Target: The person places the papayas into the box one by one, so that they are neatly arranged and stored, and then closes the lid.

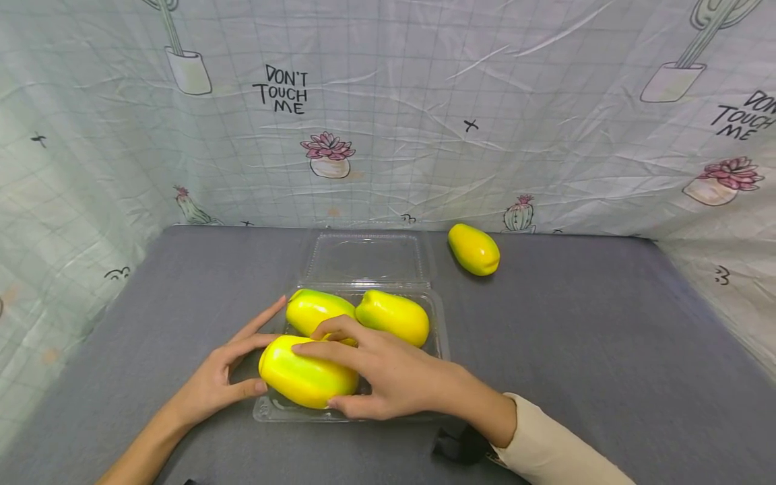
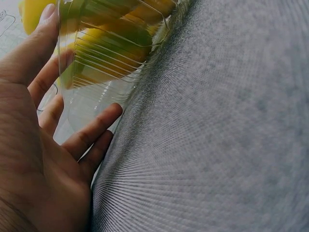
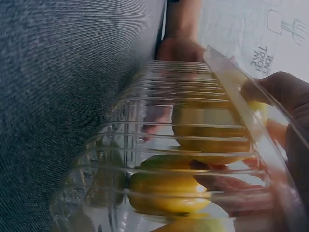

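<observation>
My right hand (image 1: 403, 374) grips a yellow papaya (image 1: 306, 377) from its right side, thumb low near the front and fingers over the top. This fruit lies at the front left of a clear plastic clamshell box (image 1: 441, 330). Behind it in the box are a papaya with a green-tinged top (image 1: 318, 308) and another papaya (image 1: 394, 316) to its right. My left hand (image 1: 212, 377) spreads its fingers along the box's left side, thumb and index fingertips right at the held fruit's left end. In the left wrist view, extended fingers (image 2: 99, 128) rest against the ribbed wall.
The box's clear lid (image 1: 366, 259) lies folded back toward the rear. A further papaya (image 1: 475, 249) lies on the grey tabletop (image 1: 576, 337) at the back, right of the lid. A printed curtain (image 1: 412, 114) hangs behind and at both sides. A black object (image 1: 461, 444) sits by the right wrist.
</observation>
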Demonstrator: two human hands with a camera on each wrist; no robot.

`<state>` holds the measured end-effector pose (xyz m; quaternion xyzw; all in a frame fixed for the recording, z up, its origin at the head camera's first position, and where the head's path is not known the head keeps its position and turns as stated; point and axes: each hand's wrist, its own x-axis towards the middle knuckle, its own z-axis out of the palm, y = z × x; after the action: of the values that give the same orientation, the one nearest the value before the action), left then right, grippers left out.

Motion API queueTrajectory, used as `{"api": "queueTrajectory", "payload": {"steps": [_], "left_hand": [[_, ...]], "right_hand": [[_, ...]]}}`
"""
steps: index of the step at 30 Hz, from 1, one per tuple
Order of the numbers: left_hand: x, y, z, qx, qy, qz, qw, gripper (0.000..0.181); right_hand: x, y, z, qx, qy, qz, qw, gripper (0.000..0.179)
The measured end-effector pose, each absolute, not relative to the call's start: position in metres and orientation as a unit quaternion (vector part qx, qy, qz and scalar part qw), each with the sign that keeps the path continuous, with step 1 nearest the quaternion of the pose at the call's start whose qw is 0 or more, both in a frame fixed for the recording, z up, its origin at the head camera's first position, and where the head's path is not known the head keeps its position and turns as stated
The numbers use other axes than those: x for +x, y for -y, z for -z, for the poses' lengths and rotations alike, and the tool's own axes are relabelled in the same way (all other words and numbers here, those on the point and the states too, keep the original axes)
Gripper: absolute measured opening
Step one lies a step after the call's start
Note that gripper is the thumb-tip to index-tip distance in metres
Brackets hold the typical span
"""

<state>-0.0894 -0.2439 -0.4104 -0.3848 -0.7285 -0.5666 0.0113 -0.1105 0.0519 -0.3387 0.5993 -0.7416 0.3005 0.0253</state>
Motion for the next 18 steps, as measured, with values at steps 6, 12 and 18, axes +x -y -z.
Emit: {"api": "queueTrajectory", "payload": {"steps": [6,12,18], "left_hand": [[-0.0894,0.2446,0.4103,-0.382,0.73,0.567,0.006,0.055],[-0.0892,0.2442,0.4092,-0.386,0.729,0.565,0.008,0.055],[-0.089,0.2442,0.4093,-0.388,0.728,0.565,0.009,0.055]], "right_hand": [[-0.1109,-0.0506,0.3418,0.597,0.747,-0.291,0.021,0.065],[-0.1103,-0.0489,0.3427,0.597,0.754,-0.271,0.039,0.064],[-0.1099,-0.0482,0.3429,0.599,0.757,-0.258,0.047,0.063]]}}
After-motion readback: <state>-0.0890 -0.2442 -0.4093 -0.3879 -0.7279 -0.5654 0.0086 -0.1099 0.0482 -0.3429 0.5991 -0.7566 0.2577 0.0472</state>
